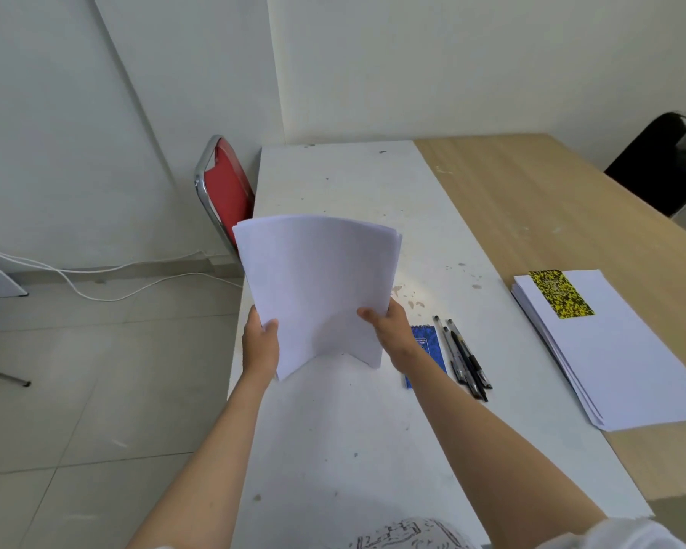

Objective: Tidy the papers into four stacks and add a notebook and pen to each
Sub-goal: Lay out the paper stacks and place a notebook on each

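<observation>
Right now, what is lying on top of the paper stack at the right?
A yellow-black notebook lies on the paper stack's far end. No pen shows there; nothing beneath it is visible.

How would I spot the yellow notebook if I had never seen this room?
Start at the wooden table on the right. A flat paper stack lies on its near edge, and the yellow notebook rests on that stack's far end. Its yellow-and-black speckled cover differs from the blue notebook beside the pens.

notebook [560, 293] on stack [626, 362] (right), pens [463, 356] left
</observation>
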